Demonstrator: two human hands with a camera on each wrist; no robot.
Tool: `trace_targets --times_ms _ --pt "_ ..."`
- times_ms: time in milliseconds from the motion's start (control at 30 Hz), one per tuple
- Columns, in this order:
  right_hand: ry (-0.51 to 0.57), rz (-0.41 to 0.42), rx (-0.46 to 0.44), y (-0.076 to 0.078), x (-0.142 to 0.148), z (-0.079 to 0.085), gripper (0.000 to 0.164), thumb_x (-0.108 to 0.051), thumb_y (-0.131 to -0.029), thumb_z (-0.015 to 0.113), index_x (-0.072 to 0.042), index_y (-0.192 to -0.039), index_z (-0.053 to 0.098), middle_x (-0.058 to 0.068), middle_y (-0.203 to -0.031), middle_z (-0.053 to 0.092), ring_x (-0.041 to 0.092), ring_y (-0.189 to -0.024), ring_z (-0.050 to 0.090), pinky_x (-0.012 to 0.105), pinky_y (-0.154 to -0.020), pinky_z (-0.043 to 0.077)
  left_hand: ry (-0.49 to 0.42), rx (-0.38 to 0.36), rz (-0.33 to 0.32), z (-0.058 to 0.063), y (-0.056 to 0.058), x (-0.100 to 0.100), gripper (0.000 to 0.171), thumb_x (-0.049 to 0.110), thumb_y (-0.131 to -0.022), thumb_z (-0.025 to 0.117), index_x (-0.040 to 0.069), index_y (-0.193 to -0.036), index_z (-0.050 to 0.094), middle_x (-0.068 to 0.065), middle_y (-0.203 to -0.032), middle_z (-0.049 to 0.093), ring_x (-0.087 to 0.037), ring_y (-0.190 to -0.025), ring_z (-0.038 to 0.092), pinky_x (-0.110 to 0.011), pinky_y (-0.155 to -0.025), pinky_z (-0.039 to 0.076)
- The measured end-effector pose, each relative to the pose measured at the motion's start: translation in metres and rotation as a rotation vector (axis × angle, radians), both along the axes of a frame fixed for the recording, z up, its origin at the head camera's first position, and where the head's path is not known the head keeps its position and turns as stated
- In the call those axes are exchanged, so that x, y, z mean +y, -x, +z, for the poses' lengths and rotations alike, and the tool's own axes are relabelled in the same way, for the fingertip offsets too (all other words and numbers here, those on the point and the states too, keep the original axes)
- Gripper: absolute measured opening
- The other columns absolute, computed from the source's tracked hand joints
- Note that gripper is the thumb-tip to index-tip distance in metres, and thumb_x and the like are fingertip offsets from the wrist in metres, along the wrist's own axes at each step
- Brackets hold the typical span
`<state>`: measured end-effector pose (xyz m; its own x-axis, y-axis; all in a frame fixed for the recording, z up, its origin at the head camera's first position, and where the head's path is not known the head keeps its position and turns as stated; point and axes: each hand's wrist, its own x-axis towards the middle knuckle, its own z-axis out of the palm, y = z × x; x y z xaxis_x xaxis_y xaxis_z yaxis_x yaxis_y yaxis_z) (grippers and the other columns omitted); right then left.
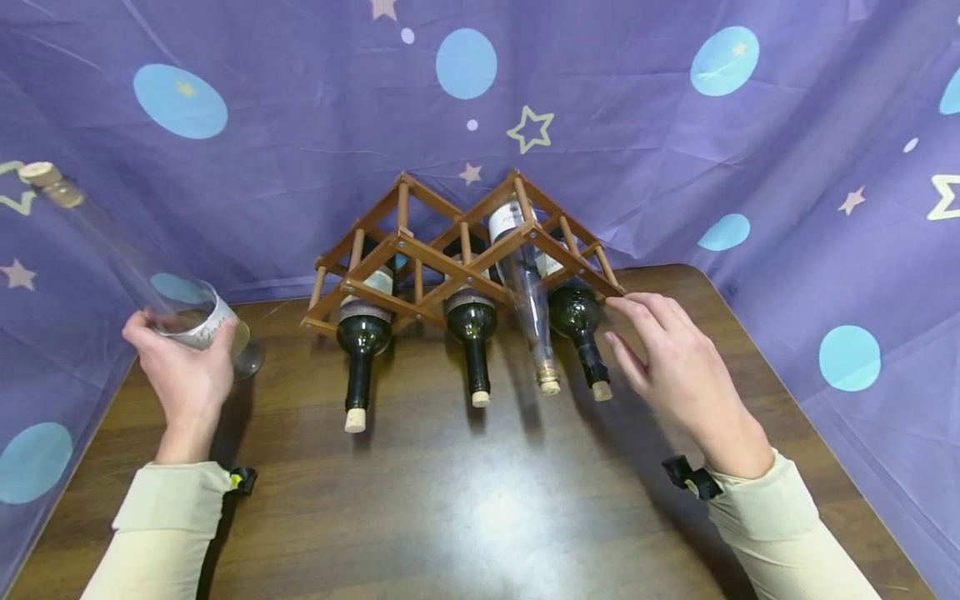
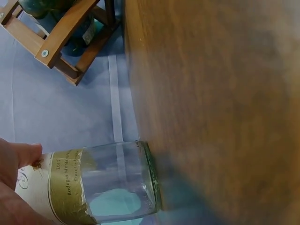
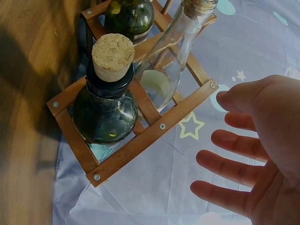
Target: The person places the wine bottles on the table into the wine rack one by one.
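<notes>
My left hand (image 1: 187, 375) grips a clear glass wine bottle (image 1: 112, 242) around its labelled lower body, left of the rack. The bottle leans with its corked neck up and to the left. Its base (image 2: 150, 180) is close to the tabletop; I cannot tell whether they touch. A wooden wine rack (image 1: 402, 204) stands at the back of the table. Beside its right end is my right hand (image 1: 675, 375), fingers spread and holding nothing. Nearest to that hand is a dark green bottle (image 3: 105, 117) lying in the rack, its cork (image 3: 112, 56) outward.
Another clear bottle (image 1: 528, 296) lies in the rack left of the rightmost green one. Further left are two more green bottles, one central (image 1: 472, 321) and one at the left (image 1: 363, 337). A purple patterned cloth (image 1: 600, 50) hangs behind the wooden table (image 1: 420, 517).
</notes>
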<state>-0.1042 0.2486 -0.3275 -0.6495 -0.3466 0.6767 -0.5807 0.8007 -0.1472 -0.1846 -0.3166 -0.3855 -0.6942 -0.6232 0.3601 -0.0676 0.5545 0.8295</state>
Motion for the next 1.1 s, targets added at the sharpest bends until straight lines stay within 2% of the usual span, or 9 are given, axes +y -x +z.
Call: trace_targets --times_ms 133,300,433,600,767,967,1100 --pt "0.003 0.004 0.005 0.0 -0.001 0.002 0.042 -0.014 -0.095 0.073 -0.002 -0.135 0.067 0.016 -0.124 0.067 0.037 -0.114 0.063 0.056 -0.094 0.055 -0.011 0.022 0.002 -0.001 -0.005 0.0 0.082 0.026 -0.086 0.085 0.014 -0.151 0.035 -0.009 -0.147 0.05 -0.023 -0.137 0.05 -0.028 -0.118 0.032" --pt "-0.002 0.004 0.003 -0.001 -0.002 0.005 0.042 -0.016 -0.097 0.072 -0.003 -0.136 0.066 0.016 -0.125 0.067 0.037 -0.114 0.063 0.055 -0.094 0.055 -0.008 0.056 -0.002 0.004 -0.013 0.004 0.082 0.029 -0.085 0.086 0.018 -0.149 0.037 0.006 -0.133 0.05 -0.021 -0.133 0.052 -0.028 -0.117 0.034" --pt "0.003 0.005 0.009 -0.001 -0.004 0.008 0.041 -0.016 -0.097 0.072 -0.003 -0.135 0.067 0.016 -0.125 0.067 0.037 -0.113 0.063 0.055 -0.094 0.055 0.011 0.1 -0.016 0.014 -0.02 0.011 0.082 0.03 -0.083 0.088 0.019 -0.148 0.039 0.01 -0.127 0.048 -0.022 -0.13 0.053 -0.028 -0.115 0.035" --pt "0.015 0.014 0.02 -0.001 -0.006 0.01 0.041 -0.016 -0.097 0.071 -0.002 -0.135 0.067 0.017 -0.125 0.067 0.037 -0.113 0.063 0.055 -0.094 0.055 0.022 0.139 -0.03 0.028 -0.03 0.022 0.082 0.027 -0.082 0.089 0.02 -0.148 0.04 0.008 -0.13 0.052 -0.022 -0.13 0.055 -0.028 -0.114 0.036" --pt "0.034 0.022 0.033 0.0 -0.008 0.013 0.042 -0.014 -0.094 0.074 -0.001 -0.134 0.067 0.017 -0.125 0.068 0.038 -0.113 0.064 0.057 -0.093 0.055 0.021 0.161 -0.052 0.038 -0.037 0.032 0.084 0.026 -0.081 0.09 0.022 -0.148 0.04 0.007 -0.132 0.055 -0.017 -0.128 0.055 -0.027 -0.113 0.037" --pt "0.027 0.021 0.03 0.001 -0.01 0.017 0.042 -0.019 -0.099 0.069 0.0 -0.136 0.065 0.019 -0.127 0.066 0.038 -0.117 0.063 0.055 -0.099 0.053 0.0 0.178 -0.07 0.058 -0.05 0.053 0.081 0.019 -0.082 0.09 0.018 -0.147 0.041 0.015 -0.124 0.054 -0.012 -0.12 0.055 -0.023 -0.105 0.039" --pt "0.032 0.022 0.028 0.001 -0.011 0.02 0.043 -0.021 -0.1 0.067 -0.001 -0.138 0.065 0.02 -0.129 0.066 0.039 -0.12 0.062 0.054 -0.102 0.052 -0.028 0.185 -0.103 0.072 -0.059 0.07 0.081 0.015 -0.083 0.088 0.014 -0.148 0.041 0.012 -0.127 0.057 -0.01 -0.115 0.058 -0.019 -0.095 0.042"
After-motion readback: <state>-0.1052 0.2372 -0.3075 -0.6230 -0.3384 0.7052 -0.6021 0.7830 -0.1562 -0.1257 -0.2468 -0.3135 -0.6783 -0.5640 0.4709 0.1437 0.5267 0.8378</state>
